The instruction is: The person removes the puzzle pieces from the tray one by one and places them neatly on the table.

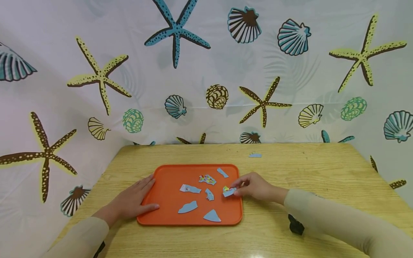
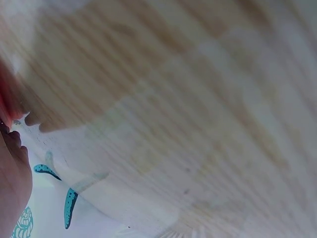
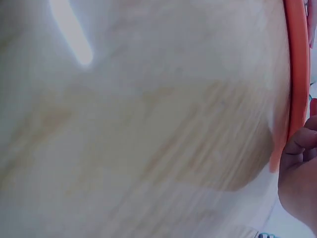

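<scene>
An orange tray (image 1: 167, 175) lies on the wooden table with several torn light-blue pieces on it, paper-like, some with coloured print. My right hand (image 1: 255, 186), at the tray's right side, pinches one blue piece with a yellow and red print (image 1: 228, 192) between thumb and fingers. My left hand (image 1: 133, 197) rests along the tray's left edge, its thumb laid over the rim and its fingers extended. Near the right hand are a printed piece (image 1: 207, 179), a narrow strip (image 1: 222, 172) and a small curved piece (image 1: 209, 194). Both wrist views show only part of each hand.
Another blue strip (image 1: 255, 155) lies on the table (image 1: 306, 168) behind the tray. A white curtain (image 1: 200, 71) with starfish and shells hangs around the table's back and sides. A black object (image 1: 295, 225) shows under the right forearm.
</scene>
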Motion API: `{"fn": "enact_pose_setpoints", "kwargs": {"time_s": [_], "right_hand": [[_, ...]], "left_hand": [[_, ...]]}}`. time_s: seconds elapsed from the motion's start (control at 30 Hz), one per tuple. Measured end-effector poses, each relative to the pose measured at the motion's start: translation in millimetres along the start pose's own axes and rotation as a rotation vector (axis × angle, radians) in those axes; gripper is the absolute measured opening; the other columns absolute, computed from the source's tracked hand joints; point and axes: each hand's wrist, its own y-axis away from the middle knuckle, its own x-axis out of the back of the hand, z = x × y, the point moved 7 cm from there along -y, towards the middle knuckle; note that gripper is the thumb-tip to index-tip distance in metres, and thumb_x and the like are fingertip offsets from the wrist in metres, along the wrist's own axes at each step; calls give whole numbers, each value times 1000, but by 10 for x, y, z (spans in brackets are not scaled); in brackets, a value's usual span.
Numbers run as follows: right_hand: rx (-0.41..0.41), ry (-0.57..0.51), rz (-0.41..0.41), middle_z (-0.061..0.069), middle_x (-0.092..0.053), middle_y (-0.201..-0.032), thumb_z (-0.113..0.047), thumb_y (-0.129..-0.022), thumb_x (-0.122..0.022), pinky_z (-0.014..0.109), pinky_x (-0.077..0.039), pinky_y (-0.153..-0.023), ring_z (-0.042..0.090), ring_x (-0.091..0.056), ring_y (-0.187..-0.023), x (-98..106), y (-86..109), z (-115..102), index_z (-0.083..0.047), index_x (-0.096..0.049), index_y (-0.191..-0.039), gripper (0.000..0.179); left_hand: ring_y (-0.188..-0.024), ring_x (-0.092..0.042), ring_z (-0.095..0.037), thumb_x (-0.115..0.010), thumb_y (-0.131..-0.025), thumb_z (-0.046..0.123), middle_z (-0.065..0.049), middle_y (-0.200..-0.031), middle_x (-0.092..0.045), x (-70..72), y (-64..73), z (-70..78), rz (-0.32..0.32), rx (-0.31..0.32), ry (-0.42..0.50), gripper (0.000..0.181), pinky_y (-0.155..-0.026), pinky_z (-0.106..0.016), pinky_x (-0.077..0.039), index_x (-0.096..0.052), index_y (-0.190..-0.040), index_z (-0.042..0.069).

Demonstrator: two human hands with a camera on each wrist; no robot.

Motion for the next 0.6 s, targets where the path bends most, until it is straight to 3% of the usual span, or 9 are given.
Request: {"fn": "enact_pose_setpoints", "kwargs": {"time_s": [0.6], "right_hand": [[-79, 20, 208, 4, -65, -92, -15, -86, -75, 25, -44, -58, 19, -50, -66, 570, 34, 160, -9, -76, -105, 19]], "left_hand": [[-141, -23, -40, -45, -90, 70, -16, -158, -21, 17, 5, 14, 23, -9, 9, 96, -113, -54, -19, -27, -151, -2]]}}
